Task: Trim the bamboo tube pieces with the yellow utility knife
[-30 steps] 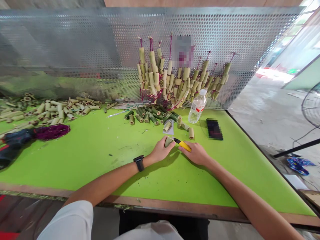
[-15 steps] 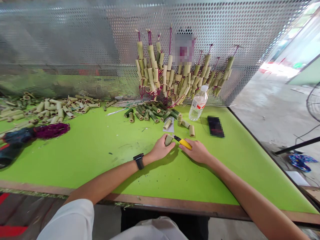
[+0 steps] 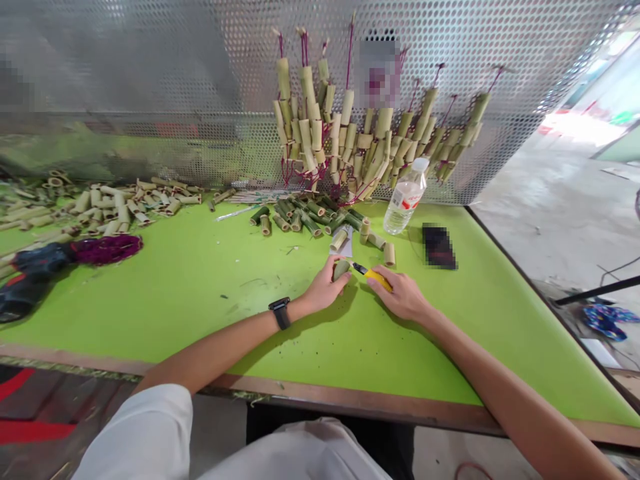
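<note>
Closed around a short piece of bamboo (image 3: 341, 269) is my left hand (image 3: 324, 288), with a dark watch on the wrist. My right hand (image 3: 403, 293) grips a yellow utility knife (image 3: 379, 277), its black tip pointing left toward the bamboo's end. Whether the blade touches the bamboo I cannot tell. Just beyond my hands, a pale bamboo piece (image 3: 339, 239) rests on a grey sheet (image 3: 349, 249). Green bamboo pieces (image 3: 313, 227) lie piled behind it, and a few pale ones, such as an upright tube (image 3: 389, 254), stand or lie nearby.
A water bottle (image 3: 404, 200) and a blurred dark object (image 3: 439, 247) are at the right. Strung bamboo pieces (image 3: 350, 140) hang on the perforated metal panel (image 3: 240, 73). Leftward lie cut bamboo (image 3: 120, 203), purple cord (image 3: 107, 249) and a power tool (image 3: 35, 273).
The bamboo in my left hand has turned, showing more of its side. My right hand has drawn slightly to the right with the knife. The camera view has shifted a little downward.
</note>
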### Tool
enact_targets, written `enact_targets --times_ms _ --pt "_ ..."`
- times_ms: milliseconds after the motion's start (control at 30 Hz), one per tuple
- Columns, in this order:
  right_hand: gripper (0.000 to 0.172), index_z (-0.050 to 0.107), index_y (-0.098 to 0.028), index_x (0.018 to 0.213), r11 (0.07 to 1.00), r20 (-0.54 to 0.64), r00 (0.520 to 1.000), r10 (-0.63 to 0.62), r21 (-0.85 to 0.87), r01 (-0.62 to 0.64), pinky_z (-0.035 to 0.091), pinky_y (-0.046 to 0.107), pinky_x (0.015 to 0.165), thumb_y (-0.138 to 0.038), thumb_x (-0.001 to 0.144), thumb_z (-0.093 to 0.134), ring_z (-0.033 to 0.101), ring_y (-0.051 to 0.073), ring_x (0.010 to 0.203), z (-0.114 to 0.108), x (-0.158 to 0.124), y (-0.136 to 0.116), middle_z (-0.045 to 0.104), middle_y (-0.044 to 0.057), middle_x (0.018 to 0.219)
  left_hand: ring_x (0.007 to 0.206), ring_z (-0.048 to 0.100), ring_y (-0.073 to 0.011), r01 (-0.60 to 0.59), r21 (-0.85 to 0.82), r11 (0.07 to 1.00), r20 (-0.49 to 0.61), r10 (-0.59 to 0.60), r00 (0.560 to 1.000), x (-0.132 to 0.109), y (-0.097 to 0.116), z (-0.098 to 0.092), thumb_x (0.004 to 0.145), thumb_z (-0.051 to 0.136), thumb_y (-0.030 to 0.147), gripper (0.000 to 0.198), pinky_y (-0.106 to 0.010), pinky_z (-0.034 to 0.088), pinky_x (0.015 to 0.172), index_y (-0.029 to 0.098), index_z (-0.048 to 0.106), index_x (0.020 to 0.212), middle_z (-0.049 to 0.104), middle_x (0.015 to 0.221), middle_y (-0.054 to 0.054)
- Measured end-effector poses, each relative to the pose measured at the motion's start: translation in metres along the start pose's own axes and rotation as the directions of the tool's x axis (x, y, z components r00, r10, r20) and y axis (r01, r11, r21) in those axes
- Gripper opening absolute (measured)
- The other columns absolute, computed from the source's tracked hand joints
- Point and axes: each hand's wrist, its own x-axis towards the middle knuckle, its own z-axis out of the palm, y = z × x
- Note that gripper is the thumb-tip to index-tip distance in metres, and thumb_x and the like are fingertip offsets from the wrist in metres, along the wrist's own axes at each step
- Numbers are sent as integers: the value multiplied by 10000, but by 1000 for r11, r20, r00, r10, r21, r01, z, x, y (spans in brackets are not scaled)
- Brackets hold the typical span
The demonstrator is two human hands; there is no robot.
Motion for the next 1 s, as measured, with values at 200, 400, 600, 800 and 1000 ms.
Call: enact_targets --times_ms 200,400,600,800,1000 --pt "632 780 -185 1226 1000 29 999 -13 -16 14 389 310 576 -688 1116 412 582 188 571 2 0 -4 761 81 803 616 575 -142 29 -32 999 -16 -29 999 0 0 0 1106 546 337 385 -280 454 611 214 437 1454 609 776 35" --pt "562 808 -179 1251 1000 13 1000 -21 -10 21 412 308 591 -608 1103 476 598 195 581 1 -1 -8 804 99 836 635 570 -151 -3 -61 998 11 4 1000 -2 -1 1 1058 559 301 424 -322 463 648 238 408 1450 606 857 23" --pt "592 822 -179 1257 1000 46 999 -28 14 27 400 305 586 -629 1099 471 594 189 577 -1 -2 -10 803 96 850 681 492 -142 -33 13 999 5 33 999 -6 7 -2 892 774 281 554 -310 419 647 227 486 1362 568 881 25" --pt "637 834 -181 1200 998 79 995 -56 19 55 373 307 567 -672 1096 442 569 179 557 -3 -2 -8 775 86 791 737 522 -169 -35 75 997 -25 37 999 -5 5 -1 865 871 541 658 -318 418 696 224 534 1333 584 864 18" --pt "608 821 -202 1190 998 88 994 -68 -7 69 379 308 578 -663 1100 435 568 176 548 -3 -3 -8 763 69 763 806 572 -185 -57 116 992 -39 62 997 -2 0 -1 869 869 612 690 -320 425 740 229 553 1349 617 915 11"
